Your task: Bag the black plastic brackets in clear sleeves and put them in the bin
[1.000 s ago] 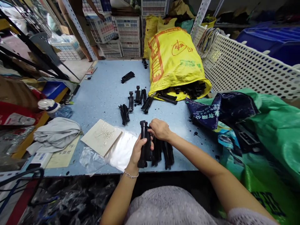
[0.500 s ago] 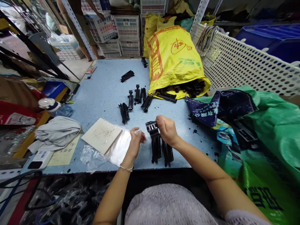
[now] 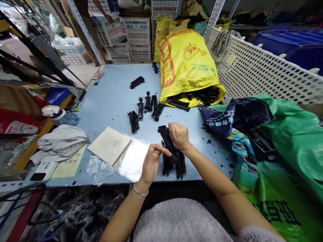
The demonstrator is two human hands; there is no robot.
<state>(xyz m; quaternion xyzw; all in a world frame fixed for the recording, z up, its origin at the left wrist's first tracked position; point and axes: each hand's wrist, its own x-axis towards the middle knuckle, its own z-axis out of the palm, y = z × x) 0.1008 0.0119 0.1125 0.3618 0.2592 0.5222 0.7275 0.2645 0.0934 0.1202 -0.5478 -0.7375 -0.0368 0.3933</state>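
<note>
My right hand (image 3: pixel 179 137) is closed around the side of a long black plastic part (image 3: pixel 166 136), which it holds tilted above the front of the table. At the part's lower end are the bent fingers of my left hand (image 3: pixel 152 161), index finger stretched across it; anything small pinched there is hidden. Beneath, more black plastic parts (image 3: pixel 180 166) lie near the table's front edge. Left of my hands, a square board (image 3: pixel 109 145) carries scattered thin silvery bits, too small to name, beside clear plastic film (image 3: pixel 132 159).
Several black parts (image 3: pixel 133 121) lie across the blue table (image 3: pixel 108 101). A yellow sack (image 3: pixel 189 67) spills similar parts. Green sacking (image 3: pixel 290 131) and a white perforated panel (image 3: pixel 262 67) border the right. A grey cloth (image 3: pixel 62 141) lies left. Behind stands a person (image 3: pixel 84 30) near crates.
My left hand has moved right from beside the board to the black part's lower end. The part in my right hand has tilted, showing a smoother face.
</note>
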